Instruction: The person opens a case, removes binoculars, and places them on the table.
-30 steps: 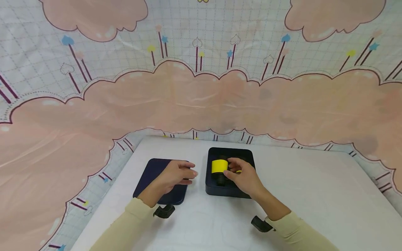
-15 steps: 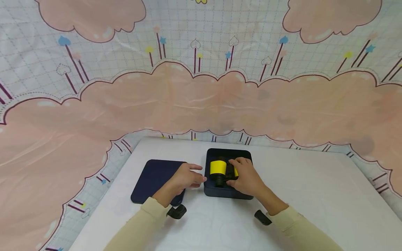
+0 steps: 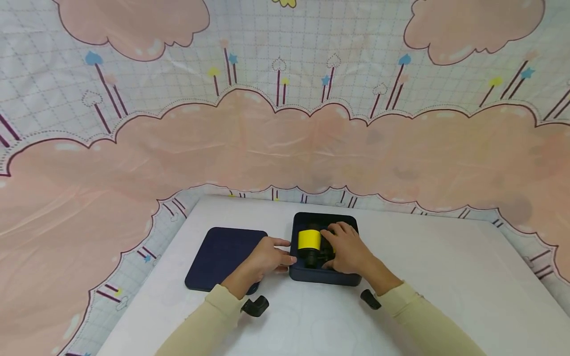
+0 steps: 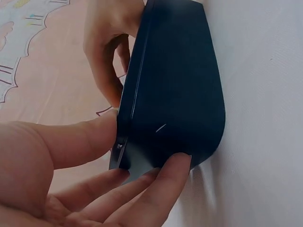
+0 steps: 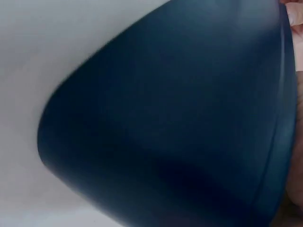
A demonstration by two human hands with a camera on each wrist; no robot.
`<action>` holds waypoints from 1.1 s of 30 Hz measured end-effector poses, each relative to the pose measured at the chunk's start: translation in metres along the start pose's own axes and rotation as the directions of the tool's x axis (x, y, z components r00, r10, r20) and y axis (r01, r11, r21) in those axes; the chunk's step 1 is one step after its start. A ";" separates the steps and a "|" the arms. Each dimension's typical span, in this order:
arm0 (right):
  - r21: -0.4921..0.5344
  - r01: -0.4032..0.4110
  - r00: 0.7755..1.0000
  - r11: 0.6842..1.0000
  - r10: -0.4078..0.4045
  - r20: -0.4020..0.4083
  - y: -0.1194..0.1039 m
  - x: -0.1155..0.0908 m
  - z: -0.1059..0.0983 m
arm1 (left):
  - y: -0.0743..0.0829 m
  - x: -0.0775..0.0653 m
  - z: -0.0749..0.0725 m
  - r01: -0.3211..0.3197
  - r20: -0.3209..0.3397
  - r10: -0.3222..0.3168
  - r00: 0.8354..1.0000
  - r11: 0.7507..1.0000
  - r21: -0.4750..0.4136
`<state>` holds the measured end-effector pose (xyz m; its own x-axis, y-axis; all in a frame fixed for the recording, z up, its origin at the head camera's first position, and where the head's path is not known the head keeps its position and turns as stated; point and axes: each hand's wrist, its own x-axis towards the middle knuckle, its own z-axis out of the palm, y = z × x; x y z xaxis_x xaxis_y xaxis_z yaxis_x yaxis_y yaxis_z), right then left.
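Note:
A dark blue box (image 3: 322,276) stands with its top off on the white table. Inside it lie yellow-and-black binoculars (image 3: 309,240). My right hand (image 3: 351,251) reaches into the box, its fingers and thumb curled over the binoculars' right barrel and mostly covering it. My left hand (image 3: 268,259) grips the box's left side. In the left wrist view its thumb (image 4: 83,142) is at the rim while the fingers (image 4: 163,184) touch the outer wall. The right wrist view is filled by the box's outside (image 5: 156,109), with the right hand mostly hidden behind the rim.
A dark blue lid (image 3: 222,257) lies flat to the left of the box, partly under the left forearm. Black wrist cameras (image 3: 256,306) stick out below both wrists. A cloud-printed cloth (image 3: 285,143) hangs behind the white table (image 3: 445,277).
My left hand has moved right from over the lid to the box's side. The right hand has settled lower over the binoculars' right barrel, covering more of it.

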<state>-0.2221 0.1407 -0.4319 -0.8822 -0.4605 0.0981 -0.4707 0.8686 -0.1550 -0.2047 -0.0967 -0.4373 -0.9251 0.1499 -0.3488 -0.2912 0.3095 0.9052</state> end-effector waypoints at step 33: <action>-0.023 0.071 0.990 0.997 -0.067 0.120 0.015 0.026 -0.006 | -0.001 0.000 -0.002 -0.011 0.007 0.011 1.000 1.000 0.010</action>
<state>-0.2517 0.1435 -0.4255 -0.8437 -0.5367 -0.0103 -0.5314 0.8378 -0.1251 -0.2052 -0.0986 -0.4378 -0.9264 0.1601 -0.3409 -0.2786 0.3176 0.9064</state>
